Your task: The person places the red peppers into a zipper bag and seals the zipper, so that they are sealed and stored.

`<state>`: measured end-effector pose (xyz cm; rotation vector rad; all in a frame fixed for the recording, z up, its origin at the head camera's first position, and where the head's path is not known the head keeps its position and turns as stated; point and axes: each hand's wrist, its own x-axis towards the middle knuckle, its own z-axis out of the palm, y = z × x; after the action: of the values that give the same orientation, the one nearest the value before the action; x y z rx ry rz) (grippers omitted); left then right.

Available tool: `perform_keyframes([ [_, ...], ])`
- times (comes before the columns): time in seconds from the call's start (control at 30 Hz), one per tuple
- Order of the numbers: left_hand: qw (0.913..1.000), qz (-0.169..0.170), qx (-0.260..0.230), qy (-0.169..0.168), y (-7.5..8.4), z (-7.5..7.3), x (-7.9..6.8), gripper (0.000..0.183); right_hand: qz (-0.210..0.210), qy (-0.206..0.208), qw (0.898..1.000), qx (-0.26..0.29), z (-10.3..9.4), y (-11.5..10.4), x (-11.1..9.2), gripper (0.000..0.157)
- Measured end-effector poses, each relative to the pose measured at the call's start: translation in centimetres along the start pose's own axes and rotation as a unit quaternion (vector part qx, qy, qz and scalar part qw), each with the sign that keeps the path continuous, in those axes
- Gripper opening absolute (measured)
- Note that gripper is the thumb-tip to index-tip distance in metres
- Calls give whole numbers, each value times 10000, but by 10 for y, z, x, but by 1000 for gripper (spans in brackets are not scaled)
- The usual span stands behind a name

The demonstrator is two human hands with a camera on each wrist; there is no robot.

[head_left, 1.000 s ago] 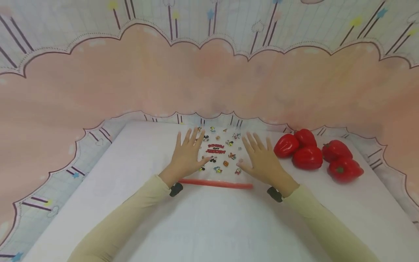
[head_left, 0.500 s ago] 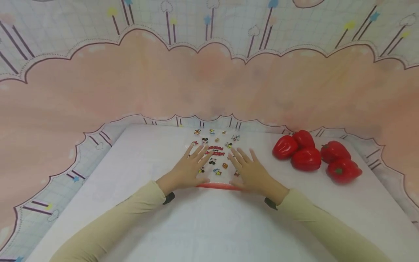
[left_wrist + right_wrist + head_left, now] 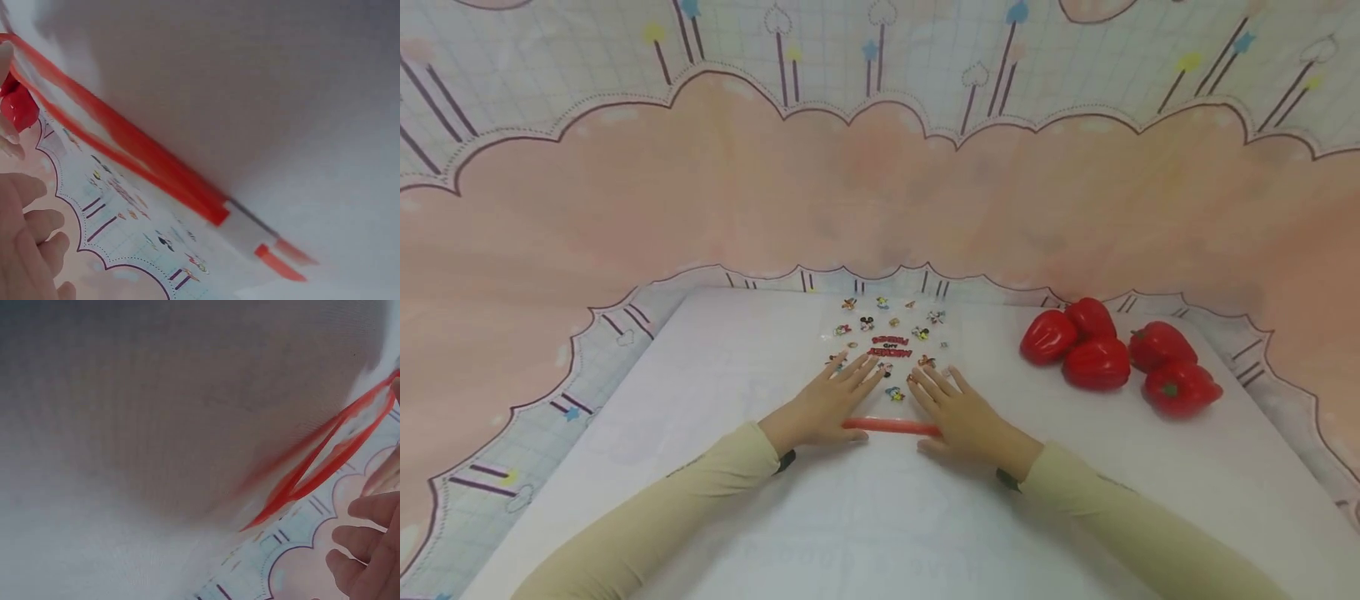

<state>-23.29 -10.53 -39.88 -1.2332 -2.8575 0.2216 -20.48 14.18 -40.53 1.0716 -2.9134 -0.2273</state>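
Head view: both hands flat-fingered over the zip bag

Left to right, from my end. Left hand: fingers extended, not curled round anything, over the bag's near left part, thumb beside the red zip strip. Contact pressure I can't tell. Clear plastic zip bag lies mid-table, red strip on the person's side, "Mickey and Friends" lettering upside down to me. Both wrist cams give me two red edges with a gap between. Right hand: same pose, fingers straight over the near right part, thumb just beyond the strip. Further right, well apart from the bag: three red bell peppers bunched together, then two red bell peppers beside them. All on the white table.
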Motion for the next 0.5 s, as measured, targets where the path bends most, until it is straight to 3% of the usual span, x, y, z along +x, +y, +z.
perform_keyframes([
  [0.2,9998,-35,39,-171,-1,4,-4,87,-88,-71,9999,-89,1,1,1,82],
  [0.5,9991,-46,422,-78,-4,8,-4,74,-96,-189,9990,-397,2,3,6,75],
])
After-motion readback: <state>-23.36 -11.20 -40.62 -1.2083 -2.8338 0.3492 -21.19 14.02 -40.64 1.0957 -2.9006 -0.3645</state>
